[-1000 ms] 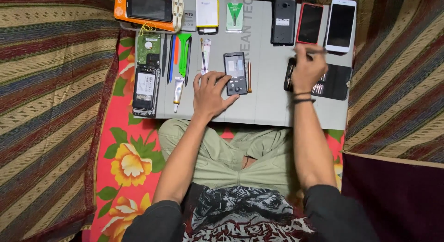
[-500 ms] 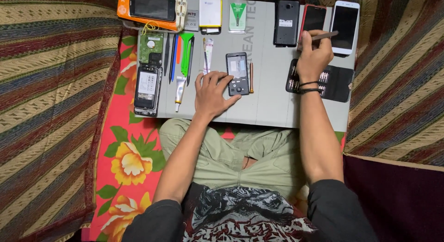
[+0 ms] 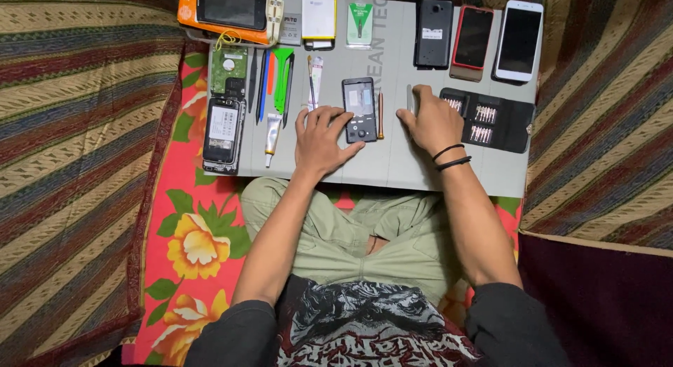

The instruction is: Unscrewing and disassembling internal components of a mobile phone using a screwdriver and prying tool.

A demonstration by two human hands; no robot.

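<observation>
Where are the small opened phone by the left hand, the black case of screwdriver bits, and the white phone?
small opened phone (image 3: pixel 362 109): head view, middle of its exposed back.
black case of screwdriver bits (image 3: pixel 494 121): head view, middle panel between the bit rows.
white phone (image 3: pixel 519 39): head view, centre of its dark screen.

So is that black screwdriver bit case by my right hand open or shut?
Open: the black bit case lies spread flat, rows of bits showing.

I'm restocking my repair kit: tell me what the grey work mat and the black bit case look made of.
Grey work mat: likely silicone or rubber, matte, lying flat without glare. Black bit case: seemingly fabric or faux leather, folded open, dull finish; its bits look like shiny metal.
</observation>
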